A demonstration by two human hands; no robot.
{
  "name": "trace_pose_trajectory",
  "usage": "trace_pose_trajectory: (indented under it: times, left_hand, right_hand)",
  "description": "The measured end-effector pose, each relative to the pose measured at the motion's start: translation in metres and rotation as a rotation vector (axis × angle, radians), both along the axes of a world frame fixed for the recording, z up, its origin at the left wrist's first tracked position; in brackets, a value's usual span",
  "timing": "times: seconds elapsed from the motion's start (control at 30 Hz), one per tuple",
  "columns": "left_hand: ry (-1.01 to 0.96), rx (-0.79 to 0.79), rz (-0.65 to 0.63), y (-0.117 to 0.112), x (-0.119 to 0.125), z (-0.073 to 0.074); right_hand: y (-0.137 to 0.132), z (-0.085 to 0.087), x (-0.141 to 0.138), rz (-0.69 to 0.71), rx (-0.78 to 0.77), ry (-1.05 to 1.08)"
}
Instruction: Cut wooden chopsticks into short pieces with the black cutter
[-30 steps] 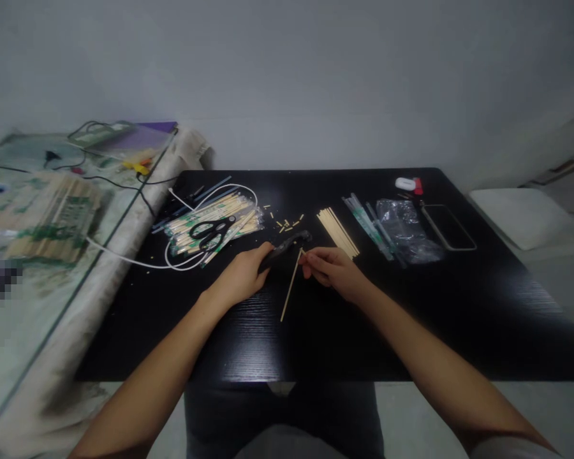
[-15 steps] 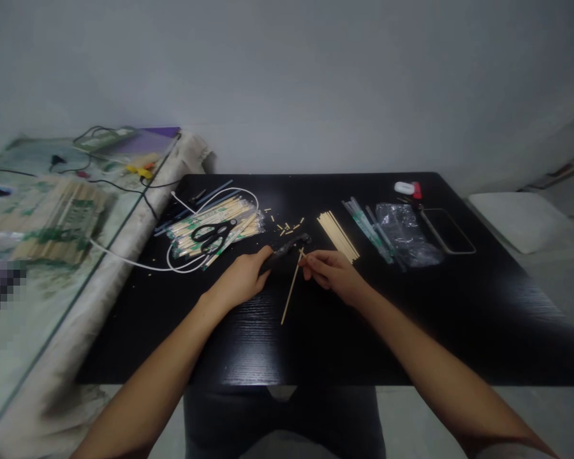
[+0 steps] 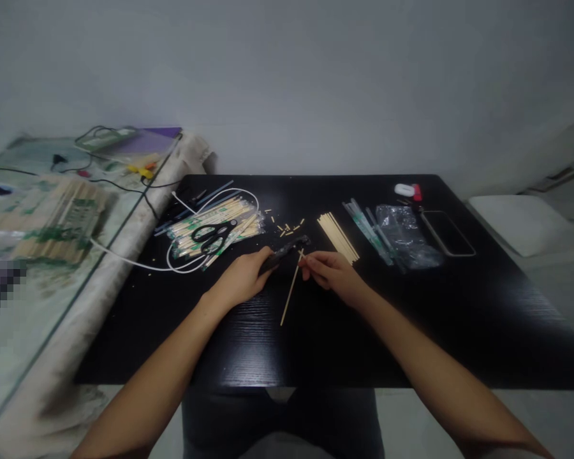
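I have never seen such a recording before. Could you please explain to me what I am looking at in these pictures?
There is no machine here: a person works with two bare hands. The camera is worn on the head and looks forward and down, so you see roughly what the person sees. The left hand grips a dark tool, whose exact kind is hard to tell. The right hand pinches a thin stick near its upper end. On the black table lie scissors on wrapped sticks, short stick pieces, a row of bare sticks, a clear plastic bag and a phone-like slab.
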State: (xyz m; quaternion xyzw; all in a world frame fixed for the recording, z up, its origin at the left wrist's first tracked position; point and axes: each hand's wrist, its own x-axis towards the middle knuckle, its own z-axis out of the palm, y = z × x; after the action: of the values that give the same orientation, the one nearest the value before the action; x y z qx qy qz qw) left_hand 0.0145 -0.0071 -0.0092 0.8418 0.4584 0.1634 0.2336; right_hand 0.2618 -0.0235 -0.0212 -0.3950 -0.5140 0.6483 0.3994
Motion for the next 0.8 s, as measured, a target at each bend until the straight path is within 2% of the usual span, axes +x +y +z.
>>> trace_pose_trajectory:
  times: [0.4,0.8]
  left_hand:
    - [-0.156,-0.065,-0.056,-0.003,0.002,0.009]
    - [-0.187,-0.065,-0.081,-0.002,0.001,0.011]
  right_hand:
    - [-0.001,0.004,0.005,0.101,-0.003,0.044]
    - [-0.001,0.004,0.006,0.160,-0.002,0.039]
